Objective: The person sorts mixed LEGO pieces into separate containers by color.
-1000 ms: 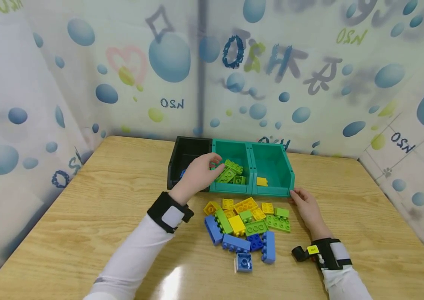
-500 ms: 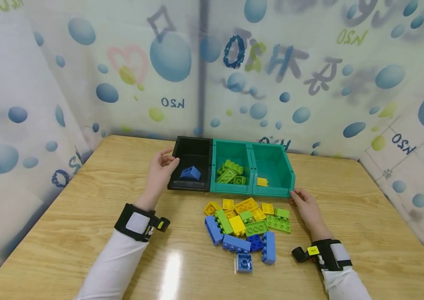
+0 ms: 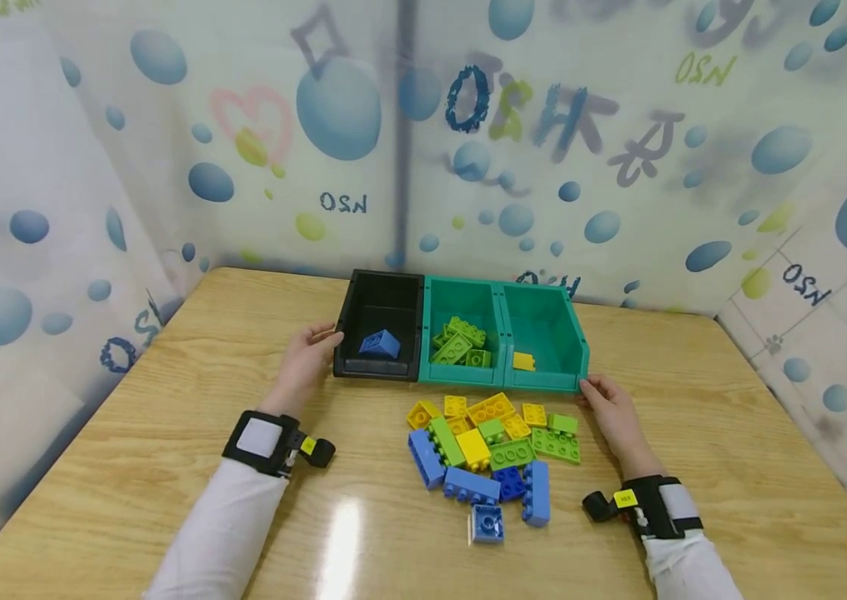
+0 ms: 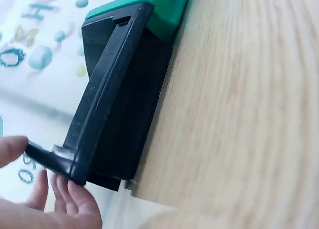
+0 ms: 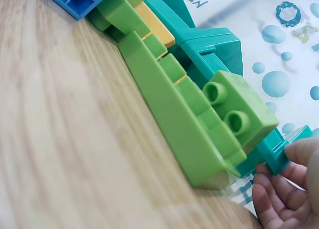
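Note:
Three joined bins stand toward the back of the table: a black bin (image 3: 384, 293) at left, a green middle bin (image 3: 463, 293) and a green right bin (image 3: 547, 321). My left hand (image 3: 299, 368) grips the black bin's left side. In the left wrist view, the thumb lies over the black bin's rim (image 4: 102, 97) and the fingers curl below it. My right hand (image 3: 611, 412) pinches the front right corner of the right bin, thumb against fingers in the right wrist view. Inside lie a blue brick (image 3: 380, 343), several green bricks (image 3: 457, 343) and a yellow brick (image 3: 523, 361).
In front of the bins, loose toy bricks lie in a cluster: yellow bricks (image 3: 490, 409), green bricks (image 3: 511, 454) and blue bricks (image 3: 472, 486). A patterned curtain (image 3: 281, 225) hangs behind the wooden table (image 3: 131, 442).
My left hand has moved left from over the middle bin to the black bin's outer left side, then slightly toward me, and now grips it. My right hand stays at its corner.

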{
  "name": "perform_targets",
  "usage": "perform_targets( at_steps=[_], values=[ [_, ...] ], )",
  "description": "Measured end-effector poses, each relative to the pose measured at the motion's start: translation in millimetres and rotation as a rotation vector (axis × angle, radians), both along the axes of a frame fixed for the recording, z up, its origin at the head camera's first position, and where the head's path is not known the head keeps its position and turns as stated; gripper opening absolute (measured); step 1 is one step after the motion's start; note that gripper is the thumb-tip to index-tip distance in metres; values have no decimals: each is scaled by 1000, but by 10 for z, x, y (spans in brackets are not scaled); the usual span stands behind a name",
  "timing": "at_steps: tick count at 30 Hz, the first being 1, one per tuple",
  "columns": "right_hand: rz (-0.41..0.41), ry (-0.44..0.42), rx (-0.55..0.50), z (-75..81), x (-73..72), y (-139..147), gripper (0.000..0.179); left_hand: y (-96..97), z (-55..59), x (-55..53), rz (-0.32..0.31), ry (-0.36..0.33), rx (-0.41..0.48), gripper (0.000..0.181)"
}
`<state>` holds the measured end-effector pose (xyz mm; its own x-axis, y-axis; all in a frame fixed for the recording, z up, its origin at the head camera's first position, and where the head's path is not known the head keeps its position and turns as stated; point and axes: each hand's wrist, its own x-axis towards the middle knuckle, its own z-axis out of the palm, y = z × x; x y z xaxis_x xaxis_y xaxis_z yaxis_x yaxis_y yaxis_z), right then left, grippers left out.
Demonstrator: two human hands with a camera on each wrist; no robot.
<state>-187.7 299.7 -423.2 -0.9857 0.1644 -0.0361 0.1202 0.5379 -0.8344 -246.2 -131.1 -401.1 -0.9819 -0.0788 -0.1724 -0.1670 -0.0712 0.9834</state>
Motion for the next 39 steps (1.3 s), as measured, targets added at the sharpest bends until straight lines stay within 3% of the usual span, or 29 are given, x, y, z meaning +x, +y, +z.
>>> perform_targets(
  at_steps=[5,7,11,15,18,22,27,30,33,36,39],
  values=[
    [-1,-5,-2,0,-2,-3,45,-86,-51,3,-104,-39,216,21],
    [-5,-5,-3,4,-2,-4,44,-109,-77,13,-144,-40,256,10],
    [-6,0,-1,14,-6,-5,44,-165,-185,10,-242,31,292,12],
    [4,-3,10,19,-11,3,45,-218,-315,-14,-331,105,389,15],
    [9,-5,16,18,-14,11,45,-207,-328,-13,-312,86,407,10],
    [5,-15,18,11,-15,15,46,-170,-243,22,-252,4,379,15],
    [-16,-24,-35,57,-9,12,54,-160,-193,37,-231,-59,392,20],
    [-66,52,-43,141,13,16,52,-166,-214,26,-229,-67,386,20],
    [-101,179,25,238,43,30,44,-175,-234,17,-234,-59,383,20],
    [-48,290,126,326,74,39,38,-177,-230,15,-239,-53,385,18],
    [72,365,219,423,117,21,36,-169,-209,19,-240,-54,386,19]
  ],
)
